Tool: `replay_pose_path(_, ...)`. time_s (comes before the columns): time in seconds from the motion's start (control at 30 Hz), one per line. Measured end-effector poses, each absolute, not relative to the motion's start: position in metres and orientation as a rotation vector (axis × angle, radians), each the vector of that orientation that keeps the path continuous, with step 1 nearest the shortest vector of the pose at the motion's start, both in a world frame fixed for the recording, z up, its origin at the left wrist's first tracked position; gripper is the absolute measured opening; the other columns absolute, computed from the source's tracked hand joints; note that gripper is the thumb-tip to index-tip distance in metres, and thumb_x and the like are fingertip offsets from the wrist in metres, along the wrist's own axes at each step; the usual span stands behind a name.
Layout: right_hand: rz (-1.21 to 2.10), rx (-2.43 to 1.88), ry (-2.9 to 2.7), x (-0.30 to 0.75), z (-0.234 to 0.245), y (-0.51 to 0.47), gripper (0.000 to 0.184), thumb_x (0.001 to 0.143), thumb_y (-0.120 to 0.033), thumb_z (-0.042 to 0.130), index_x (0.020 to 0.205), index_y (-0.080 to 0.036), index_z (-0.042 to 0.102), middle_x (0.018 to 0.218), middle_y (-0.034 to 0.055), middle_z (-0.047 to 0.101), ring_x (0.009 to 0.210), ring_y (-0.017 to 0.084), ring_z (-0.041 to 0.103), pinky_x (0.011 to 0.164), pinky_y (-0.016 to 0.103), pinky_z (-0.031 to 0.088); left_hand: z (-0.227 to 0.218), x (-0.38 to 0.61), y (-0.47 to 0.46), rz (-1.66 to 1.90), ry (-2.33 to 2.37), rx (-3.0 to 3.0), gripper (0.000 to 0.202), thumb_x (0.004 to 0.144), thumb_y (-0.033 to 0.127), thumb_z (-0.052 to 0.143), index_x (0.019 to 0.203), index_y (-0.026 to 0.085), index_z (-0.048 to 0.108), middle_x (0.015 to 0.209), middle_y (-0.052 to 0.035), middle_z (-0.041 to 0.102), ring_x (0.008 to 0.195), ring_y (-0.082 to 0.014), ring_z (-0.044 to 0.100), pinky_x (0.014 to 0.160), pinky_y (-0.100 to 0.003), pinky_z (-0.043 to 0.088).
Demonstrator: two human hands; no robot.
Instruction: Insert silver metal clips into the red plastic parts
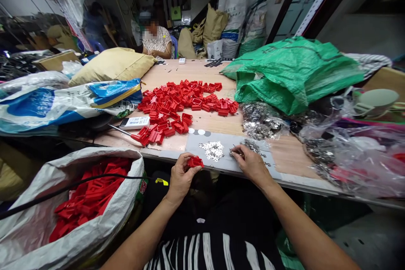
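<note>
My left hand (182,180) is closed on a small red plastic housing (195,162), held just over the table's front edge. My right hand (249,161) pinches at the near side of a pile of small dark metal parts (252,145); whatever lies between its fingertips is too small to make out. Between the two hands, a heap of shiny silver metal pieces (212,151) rests on a grey mat (230,139). Farther back, a large pile of red plastic housings (177,103) is spread over the wooden table (218,124).
On my left stands a white sack (126,155) holding more red housings. A white device (135,122) and a screwdriver (122,130) lie by the pile. Plastic bags of metal parts (264,118) and a green sack (294,71) are at right. Another person (158,40) sits across the table.
</note>
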State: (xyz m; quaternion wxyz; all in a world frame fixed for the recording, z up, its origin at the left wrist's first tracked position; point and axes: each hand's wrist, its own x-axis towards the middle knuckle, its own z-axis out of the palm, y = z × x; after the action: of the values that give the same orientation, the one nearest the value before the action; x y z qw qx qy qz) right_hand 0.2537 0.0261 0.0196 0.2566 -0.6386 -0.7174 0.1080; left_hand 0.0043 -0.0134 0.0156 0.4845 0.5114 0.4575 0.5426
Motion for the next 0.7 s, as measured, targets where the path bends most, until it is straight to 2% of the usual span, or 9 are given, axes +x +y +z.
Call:
replay_pose_path(0.3,-0.002,-1.856,-2.034,0.248,0.024,0.019,0.010,0.088,-0.022,0.053,0.090,-0.023,0.062,0.093,0.0029,0.068,0.082,0.022,0.064,0.061,0.028,0.044,0.005,0.009,0.010,1.278,1.369,1.661,0.026,0.080,0.024,0.064,0.104,0.024,0.056,0.098,-0.0031,0.069,0.091,-0.0180,0.065,0.086,-0.032,0.048)
replay_pose_path(0.7,0.019,-1.903,-2.049,0.248,0.024,0.020,0.003,0.087,-0.021,0.051,0.087,-0.022,0.054,0.089,0.0024,0.064,0.078,0.021,0.062,0.059,0.029,0.041,0.000,0.015,0.024,1.287,1.505,1.826,0.027,0.078,0.023,0.066,0.104,0.026,0.057,0.094,-0.0001,0.067,0.092,-0.0194,0.063,0.097,-0.046,0.045)
